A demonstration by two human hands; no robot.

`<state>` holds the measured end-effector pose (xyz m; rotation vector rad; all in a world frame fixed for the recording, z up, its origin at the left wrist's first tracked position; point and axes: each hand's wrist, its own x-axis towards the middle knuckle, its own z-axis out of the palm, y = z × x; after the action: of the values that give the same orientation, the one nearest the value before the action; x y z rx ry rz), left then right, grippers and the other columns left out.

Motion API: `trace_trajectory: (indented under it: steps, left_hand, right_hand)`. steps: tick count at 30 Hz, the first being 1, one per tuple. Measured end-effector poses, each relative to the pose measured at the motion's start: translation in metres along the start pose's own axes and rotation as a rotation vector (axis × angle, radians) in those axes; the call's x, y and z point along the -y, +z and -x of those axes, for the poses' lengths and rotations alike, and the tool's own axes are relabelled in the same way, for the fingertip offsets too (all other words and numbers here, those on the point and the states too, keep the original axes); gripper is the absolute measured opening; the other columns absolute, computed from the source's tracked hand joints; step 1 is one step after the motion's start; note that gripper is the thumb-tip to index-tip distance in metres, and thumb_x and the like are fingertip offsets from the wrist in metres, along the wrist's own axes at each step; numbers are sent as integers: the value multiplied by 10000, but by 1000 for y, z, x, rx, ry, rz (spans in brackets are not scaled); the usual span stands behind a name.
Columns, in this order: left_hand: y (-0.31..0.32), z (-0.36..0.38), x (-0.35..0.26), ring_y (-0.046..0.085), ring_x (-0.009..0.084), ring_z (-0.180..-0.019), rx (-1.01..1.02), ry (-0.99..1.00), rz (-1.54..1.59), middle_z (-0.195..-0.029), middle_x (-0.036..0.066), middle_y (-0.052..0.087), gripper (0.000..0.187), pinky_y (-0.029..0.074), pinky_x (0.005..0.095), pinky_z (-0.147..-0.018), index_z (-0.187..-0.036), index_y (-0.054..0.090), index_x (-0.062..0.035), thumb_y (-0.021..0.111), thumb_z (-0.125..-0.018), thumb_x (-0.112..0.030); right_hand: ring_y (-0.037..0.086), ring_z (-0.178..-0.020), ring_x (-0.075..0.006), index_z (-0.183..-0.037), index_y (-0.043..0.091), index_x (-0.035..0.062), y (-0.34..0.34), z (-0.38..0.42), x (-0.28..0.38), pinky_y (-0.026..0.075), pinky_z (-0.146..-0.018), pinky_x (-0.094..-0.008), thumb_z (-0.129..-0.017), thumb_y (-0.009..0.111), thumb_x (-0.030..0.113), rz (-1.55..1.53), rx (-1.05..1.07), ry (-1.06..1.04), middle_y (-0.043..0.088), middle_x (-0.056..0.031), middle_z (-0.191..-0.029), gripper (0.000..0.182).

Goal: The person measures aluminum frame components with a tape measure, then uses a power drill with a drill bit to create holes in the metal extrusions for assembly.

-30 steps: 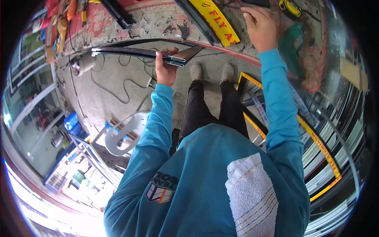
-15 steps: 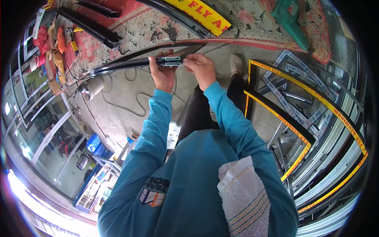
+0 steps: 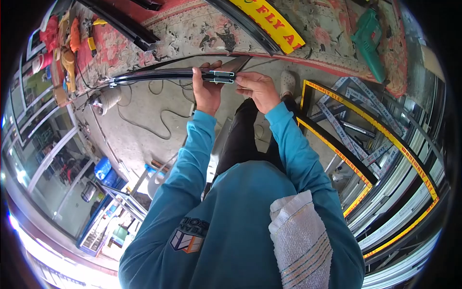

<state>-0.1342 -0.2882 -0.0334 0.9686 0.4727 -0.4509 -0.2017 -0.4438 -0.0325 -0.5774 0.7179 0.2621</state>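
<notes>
A long black aluminium profile (image 3: 159,76) runs leftward from my left hand (image 3: 207,94), which is wrapped round it near one end with the thumb up along the side. Its bright, cut end (image 3: 222,77) faces right and shows an open channel shape. Right beside that end is my right hand (image 3: 260,90), thumb and fingertips pinched together at the edge of the metal. Whatever the pinch holds is hidden by the fingers.
A carpet-covered bench (image 3: 192,41) ahead carries black profiles (image 3: 120,24), a yellow-labelled strip (image 3: 269,21) and a green power drill (image 3: 369,38). Yellow-taped frames (image 3: 337,149) stand at right. A cable (image 3: 163,125) snakes over the floor. Glass-panelled frames (image 3: 53,164) are at left.
Both hands and the profile's cut end have shifted slightly right in view. The bench things shift right too, as the camera turns. My grip on the profile looks the same.
</notes>
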Motion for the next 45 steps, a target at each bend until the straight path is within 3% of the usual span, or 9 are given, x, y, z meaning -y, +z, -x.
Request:
trace_trajectory:
  steps: [7, 20, 23, 27, 30, 34, 36, 39, 45]
  left_hand:
    - [-2, 2, 1, 623, 266, -1013, -7, 20, 38, -1179, 157, 614, 560, 466, 475, -895, -1186, 502, -97, 550, -911, -583]
    - [-6, -5, -1, 569, 370, -1115, -153, 137, 21, -1108, 230, 633, 627, 389, 521, -1015, -1113, 498, -25, 540, -890, -610]
    - [2, -4, 0, 574, 386, -1099, -201, 171, 47, -1074, 242, 638, 646, 385, 526, -1027, -1125, 469, -2, 539, -893, -601]
    - [5, -10, 4, 583, 408, -1071, -243, 221, 112, -996, 248, 649, 638, 390, 536, -1030, -1136, 436, 3, 543, -900, -579]
    - [8, -9, 5, 600, 399, -1047, -262, 244, 136, -946, 209, 654, 606, 425, 510, -987, -1134, 470, -34, 566, -886, -579]
    - [6, -12, 9, 604, 406, -1026, -288, 295, 174, -847, 180, 643, 578, 426, 524, -981, -1110, 477, -48, 577, -873, -565]
    - [16, -12, 6, 611, 405, -996, -401, 329, 246, -778, 157, 623, 536, 433, 526, -967, -1080, 491, -69, 578, -865, -553]
    - [14, -15, 5, 610, 371, -901, -421, 349, 283, -760, 122, 583, 491, 454, 518, -939, -1053, 502, -79, 580, -831, -509]
    - [8, -13, 4, 607, 339, -818, -410, 380, 320, -856, 129, 619, 434, 489, 487, -844, -1111, 500, -97, 580, -825, -413]
  right_hand:
    - [628, -749, -149, -1000, 655, 40, -5, -14, 1, 550, -717, -324, -876, 695, 144, -4, 63, 164, 651, -41, -877, 167]
    - [612, -709, -143, -961, 637, 81, 1, -34, 0, 554, -711, -352, -860, 713, 191, -23, 147, 505, 606, 1, -828, 168]
    - [618, -741, -136, -970, 640, 60, -3, -2, 10, 547, -725, -333, -863, 705, 167, -17, 86, 321, 623, -23, -870, 165]
    - [626, -751, -162, -1027, 638, 12, -17, 75, 77, 505, -714, -266, -854, 662, 70, 824, -77, -552, 645, -78, -888, 184]
    - [614, -1003, -316, -1097, 639, 19, -35, 110, 165, 462, -913, -426, -780, 724, 88, 1437, -412, -1237, 644, -131, -1082, 336]
    - [512, -1191, -414, -1367, 446, 24, -87, 90, 248, 417, -989, -502, -771, 768, 283, 1806, -813, -1260, 565, -245, -1227, 726]
    - [479, -1227, -454, -1431, 349, 13, -115, 65, 265, 413, -1000, -527, -747, 770, 423, 1879, -850, -742, 544, -285, -1258, 902]
    - [484, -1226, -458, -1433, 341, -6, -119, 53, 267, 421, -1003, -512, -723, 768, 489, 1735, -792, -1010, 517, -300, -1305, 966]
    - [516, -1215, -427, -1415, 340, -75, -117, 47, 270, 432, -1008, -450, -715, 748, 387, 1779, -788, -965, 486, -318, -1343, 933]
